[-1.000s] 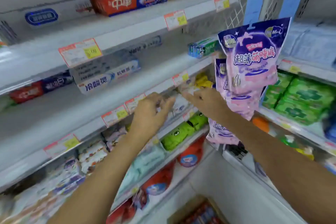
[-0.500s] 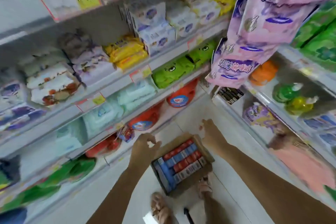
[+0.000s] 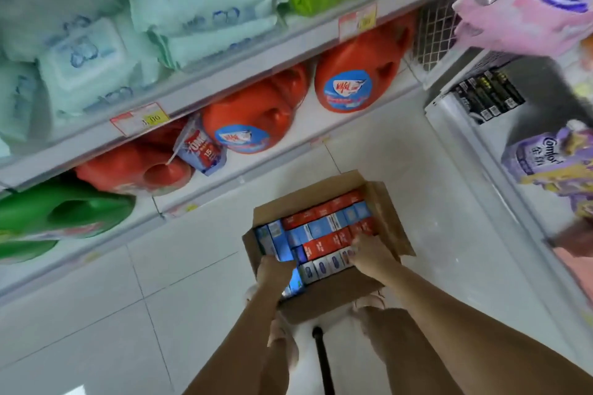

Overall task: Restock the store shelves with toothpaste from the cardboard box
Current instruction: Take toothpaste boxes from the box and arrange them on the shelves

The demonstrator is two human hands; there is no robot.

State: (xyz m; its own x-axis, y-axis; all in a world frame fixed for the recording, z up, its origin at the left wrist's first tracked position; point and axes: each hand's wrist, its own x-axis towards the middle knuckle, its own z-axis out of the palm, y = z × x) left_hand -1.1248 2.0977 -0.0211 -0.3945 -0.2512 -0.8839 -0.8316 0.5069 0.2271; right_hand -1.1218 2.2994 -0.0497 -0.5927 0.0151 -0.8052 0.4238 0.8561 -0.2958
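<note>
Gripping, left hand (image 3: pixel 275 268): fingers curled round a blue toothpaste carton (image 3: pixel 294 282) at the box's near-left corner.
right hand (image 3: pixel 369 255): fingers lay on the white cartons (image 3: pixel 324 265); grip unclear.
stock: toothpaste cartons (image 3: pixel 324 231) sat packed tight in the cardboard box (image 3: pixel 390 218) on the floor (image 3: pixel 192 282).
handling: likely light, stiff, crushable card; best pinched across the long sides.

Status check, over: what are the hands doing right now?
Left hand and right hand down in cardboard box, on toothpaste boxes. Grip unclear. Nothing blocking.
</note>
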